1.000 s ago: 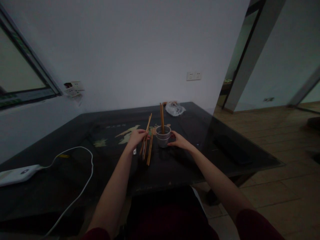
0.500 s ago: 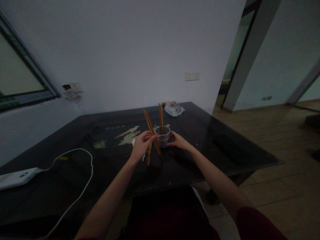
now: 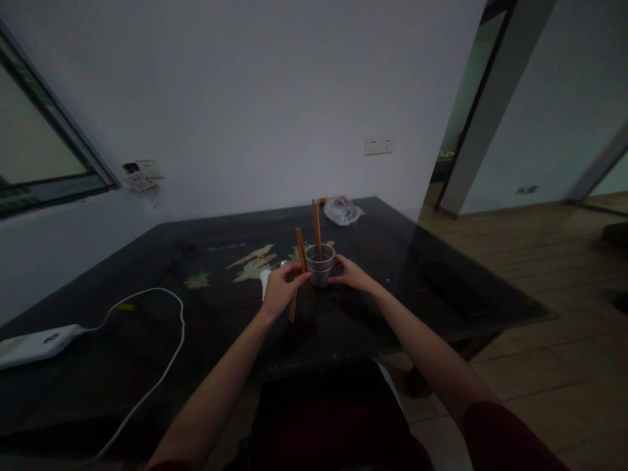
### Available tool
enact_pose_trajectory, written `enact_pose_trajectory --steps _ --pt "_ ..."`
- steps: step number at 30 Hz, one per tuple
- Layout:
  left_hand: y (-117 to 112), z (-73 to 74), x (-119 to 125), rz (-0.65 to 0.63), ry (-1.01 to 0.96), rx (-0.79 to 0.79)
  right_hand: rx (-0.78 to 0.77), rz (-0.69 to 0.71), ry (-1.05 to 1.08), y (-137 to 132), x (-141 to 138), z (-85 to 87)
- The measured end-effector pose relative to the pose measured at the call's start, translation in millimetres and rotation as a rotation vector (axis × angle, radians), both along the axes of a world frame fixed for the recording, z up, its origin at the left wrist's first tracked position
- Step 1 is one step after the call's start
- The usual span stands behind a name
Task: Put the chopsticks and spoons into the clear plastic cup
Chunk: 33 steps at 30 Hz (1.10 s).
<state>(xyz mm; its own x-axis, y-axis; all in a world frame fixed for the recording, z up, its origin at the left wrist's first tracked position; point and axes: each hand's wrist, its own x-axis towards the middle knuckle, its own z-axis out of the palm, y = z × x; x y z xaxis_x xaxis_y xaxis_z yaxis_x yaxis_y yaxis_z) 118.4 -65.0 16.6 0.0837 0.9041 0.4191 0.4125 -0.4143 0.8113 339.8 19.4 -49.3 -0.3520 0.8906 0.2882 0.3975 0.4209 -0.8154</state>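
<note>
Currently, left hand (image 3: 284, 284) pinches slim brown wooden chopsticks (image 3: 301, 243), tilted slightly, just left of grey metal cup (image 3: 320, 269); contact with cup unclear. Right hand (image 3: 352, 273) grasps cup's right side. Cup sits between hands, upright brown sticks (image 3: 316, 229) inside. Loose brown sticks (image 3: 293, 310) on glossy black table (image 3: 206, 347), below left hand. White object (image 3: 265, 278), partly hidden, beside left hand. Crumpled clear plastic bag (image 3: 342, 211) beyond right hand.

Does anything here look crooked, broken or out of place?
Yes, the wall sockets beside the window sit tilted, with a dark hole showing, unlike the level double socket farther right. The cup looks upright.
</note>
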Motion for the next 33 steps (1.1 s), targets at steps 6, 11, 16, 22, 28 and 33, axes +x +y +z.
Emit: enact_pose_trajectory --steps 6,11,16,22,28,33 --pt "1.7 -3.5 -1.7 0.033 0.062 0.003 0.005 -0.007 -0.008 -1.8 -0.1 2.3" --pt "2.0 -4.9 -1.4 0.006 0.051 -0.006 0.013 -0.020 -0.017 -1.7 -0.2 1.7" --pt "3.2 -6.6 1.1 -0.029 -0.012 -0.006 0.037 -0.008 -0.003 -1.4 -1.5 0.5" --pt "3.2 -8.5 1.3 -0.025 -0.011 0.024 0.039 -0.024 0.001 -0.3 -2.9 -1.9" --pt "1.4 -6.0 0.8 -0.020 0.008 0.041 0.029 -0.033 0.014 -3.4 -3.9 1.5" --pt "0.5 -4.8 0.9 -0.031 0.023 0.071 0.050 -0.035 0.053 -4.5 -7.0 2.8"
